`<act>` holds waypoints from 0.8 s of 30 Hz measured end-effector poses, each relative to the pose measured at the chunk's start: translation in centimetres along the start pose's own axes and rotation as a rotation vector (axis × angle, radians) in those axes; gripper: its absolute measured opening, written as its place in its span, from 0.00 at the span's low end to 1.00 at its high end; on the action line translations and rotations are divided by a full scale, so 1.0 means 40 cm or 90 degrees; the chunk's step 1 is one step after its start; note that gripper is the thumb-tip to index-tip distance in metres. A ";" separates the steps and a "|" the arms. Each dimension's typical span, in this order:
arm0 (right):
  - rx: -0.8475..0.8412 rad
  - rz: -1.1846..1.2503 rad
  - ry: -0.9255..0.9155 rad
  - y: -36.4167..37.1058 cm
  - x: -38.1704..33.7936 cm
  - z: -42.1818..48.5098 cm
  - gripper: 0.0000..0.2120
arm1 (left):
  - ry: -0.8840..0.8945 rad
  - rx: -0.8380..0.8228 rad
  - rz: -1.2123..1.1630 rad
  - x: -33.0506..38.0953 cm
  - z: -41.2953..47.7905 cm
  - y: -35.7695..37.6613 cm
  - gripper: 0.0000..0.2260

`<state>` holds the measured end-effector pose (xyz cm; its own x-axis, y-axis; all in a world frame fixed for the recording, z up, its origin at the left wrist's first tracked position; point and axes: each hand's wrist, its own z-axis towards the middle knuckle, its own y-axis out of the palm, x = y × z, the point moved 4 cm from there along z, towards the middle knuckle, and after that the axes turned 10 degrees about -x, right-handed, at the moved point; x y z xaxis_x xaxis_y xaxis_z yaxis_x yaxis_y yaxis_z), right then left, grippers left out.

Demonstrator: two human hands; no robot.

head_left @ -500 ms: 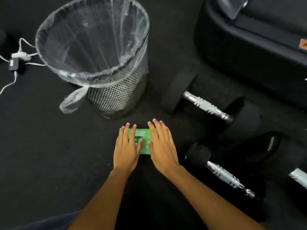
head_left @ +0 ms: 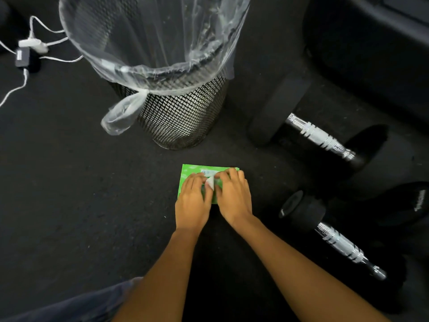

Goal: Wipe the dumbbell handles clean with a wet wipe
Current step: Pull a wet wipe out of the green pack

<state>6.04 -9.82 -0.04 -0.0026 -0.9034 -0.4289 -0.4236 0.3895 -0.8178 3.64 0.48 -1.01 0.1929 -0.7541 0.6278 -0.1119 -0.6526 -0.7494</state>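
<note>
Flap (head_left: 210, 182) lifts on wipe pack (head_left: 185, 175)
Palms lay flat before; now I see right hand (head_left: 234, 198) pinching it, left hand (head_left: 192, 203) pressing down. Dumbbells (head_left: 320, 135) wait unwiped.

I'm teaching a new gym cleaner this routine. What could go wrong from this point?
1. The white piece, pinched by the right hand over the green pack, could tear or drag out extra wipes if the left hand resting on the pack slips.
2. A pulled wipe might brush the speckled floor before reaching the near dumbbell handle or the far dumbbell handle, both off to the right.
</note>
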 end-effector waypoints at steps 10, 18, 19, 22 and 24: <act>-0.013 -0.092 -0.052 0.011 -0.005 -0.003 0.13 | -0.108 0.023 -0.075 0.002 0.006 -0.035 0.07; -0.030 -0.212 -0.102 0.020 -0.017 0.009 0.14 | -0.084 -0.017 -0.062 0.010 0.003 -0.041 0.07; -0.035 -0.204 -0.105 0.017 -0.020 0.012 0.14 | -0.082 -0.024 -0.056 0.013 0.000 -0.040 0.07; -0.047 -0.124 -0.090 0.009 -0.020 0.020 0.13 | -0.073 -0.038 -0.044 0.015 -0.003 -0.034 0.08; -0.057 -0.076 -0.078 0.009 -0.018 0.021 0.11 | -0.071 -0.054 -0.040 0.012 -0.003 -0.029 0.08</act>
<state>6.64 -8.90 -0.35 0.1609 -0.9113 -0.3791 -0.4933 0.2585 -0.8306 3.76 0.90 0.19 0.3088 -0.7016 0.6422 -0.1775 -0.7058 -0.6858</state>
